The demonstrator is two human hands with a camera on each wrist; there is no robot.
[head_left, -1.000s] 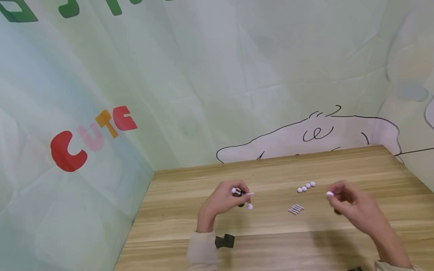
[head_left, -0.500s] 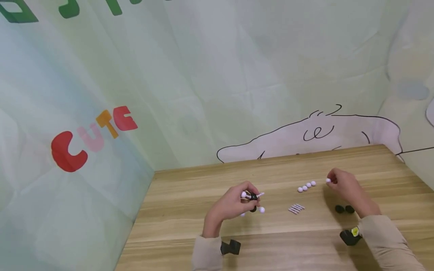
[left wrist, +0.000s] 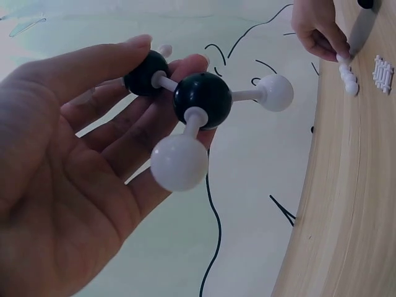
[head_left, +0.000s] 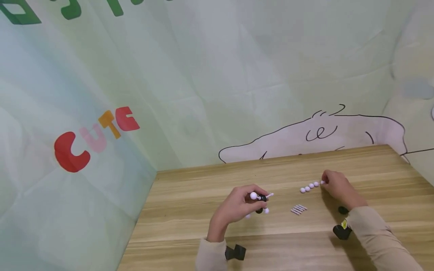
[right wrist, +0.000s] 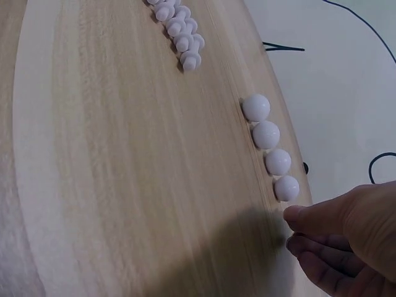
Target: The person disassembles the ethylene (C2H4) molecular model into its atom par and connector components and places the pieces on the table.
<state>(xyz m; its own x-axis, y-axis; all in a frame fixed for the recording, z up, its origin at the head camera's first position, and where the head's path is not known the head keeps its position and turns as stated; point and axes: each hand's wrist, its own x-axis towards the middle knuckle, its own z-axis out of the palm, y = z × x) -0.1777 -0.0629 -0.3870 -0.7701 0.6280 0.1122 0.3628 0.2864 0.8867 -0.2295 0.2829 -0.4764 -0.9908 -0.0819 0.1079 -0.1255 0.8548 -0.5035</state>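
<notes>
My left hand (head_left: 237, 205) holds up a ball-and-stick molecular model, thumb and fingers around one black ball (left wrist: 145, 75). White rods join it to a second black ball (left wrist: 203, 100), which carries two white balls, one (left wrist: 179, 163) toward the camera. A bare white rod (head_left: 270, 195) sticks out rightward in the head view. My right hand (head_left: 339, 188) pinches a small white ball (head_left: 322, 182) at the right end of a row of several loose white balls (head_left: 307, 188). In the right wrist view, its fingertips (right wrist: 294, 215) are right by the row's end and that ball is hidden.
Several short white rods (head_left: 298, 209) lie side by side on the wooden table (head_left: 183, 210), between the hands. A black ball (head_left: 343, 210) lies beside the right forearm. A printed cloth backdrop (head_left: 203, 75) stands behind the table's far edge.
My right hand has moved away and leftward with the white ball, down to the row's end. My left hand has drifted right with the model, whose ends have turned slightly.
</notes>
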